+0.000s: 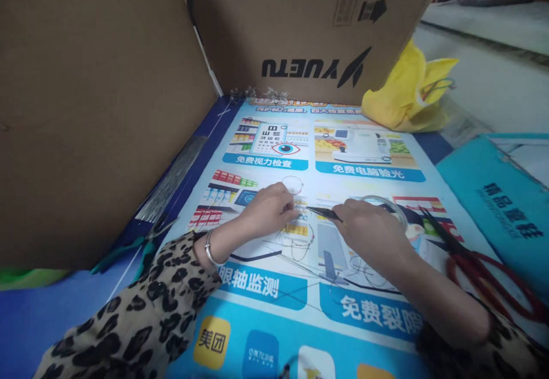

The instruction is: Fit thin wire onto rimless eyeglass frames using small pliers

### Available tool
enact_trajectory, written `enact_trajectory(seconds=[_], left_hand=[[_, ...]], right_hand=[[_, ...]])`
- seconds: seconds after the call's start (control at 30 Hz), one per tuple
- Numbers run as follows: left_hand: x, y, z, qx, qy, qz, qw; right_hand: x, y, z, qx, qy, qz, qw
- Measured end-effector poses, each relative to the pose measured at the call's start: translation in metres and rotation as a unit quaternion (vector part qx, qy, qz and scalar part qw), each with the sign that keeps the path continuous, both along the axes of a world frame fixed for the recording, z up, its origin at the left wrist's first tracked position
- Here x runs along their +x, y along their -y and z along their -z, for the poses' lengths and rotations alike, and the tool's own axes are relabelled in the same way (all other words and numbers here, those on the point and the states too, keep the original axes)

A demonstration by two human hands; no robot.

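Note:
My left hand (272, 207) is closed in a pinch on a piece of thin wire. One wire loop (292, 184) shows above its fingertips and another loop (311, 233) below them. My right hand (371, 233) grips dark, pointed tweezers (321, 212), their tip directed left, close to the left fingertips. Whether the tip touches the wire I cannot tell. Beneath both hands lies a printed poster (313, 287) with long loose wires across it. Behind my right hand a pale ring-shaped roll (392, 207) is partly hidden.
Red-handled scissors (489, 279) lie right, beside a teal box (506, 196). Teal-handled pliers (143, 247) and a bundle of straight wires (174, 179) lie left. Cardboard (309, 30) walls off the back and left. A yellow bag (403, 96) stands back right; small clear pieces (274, 94) sit behind.

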State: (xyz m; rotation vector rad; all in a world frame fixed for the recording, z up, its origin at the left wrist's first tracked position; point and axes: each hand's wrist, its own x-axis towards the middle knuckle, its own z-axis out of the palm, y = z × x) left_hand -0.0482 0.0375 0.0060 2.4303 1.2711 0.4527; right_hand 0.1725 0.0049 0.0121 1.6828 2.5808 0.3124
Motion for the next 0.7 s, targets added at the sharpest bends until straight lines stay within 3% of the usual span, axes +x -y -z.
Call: enact_trajectory(seconds=[0.37, 0.7], left_hand=[[0.002, -0.002, -0.001, -0.045, 0.032, 0.003, 0.998], [-0.001, -0.001, -0.01, -0.139, 0.053, -0.054, 0.987]], right_hand=[[-0.001, -0.001, 0.002, -0.011, -0.007, -0.006, 1.0], [0.0, -0.002, 0.002, -0.008, -0.032, -0.007, 0.999]])
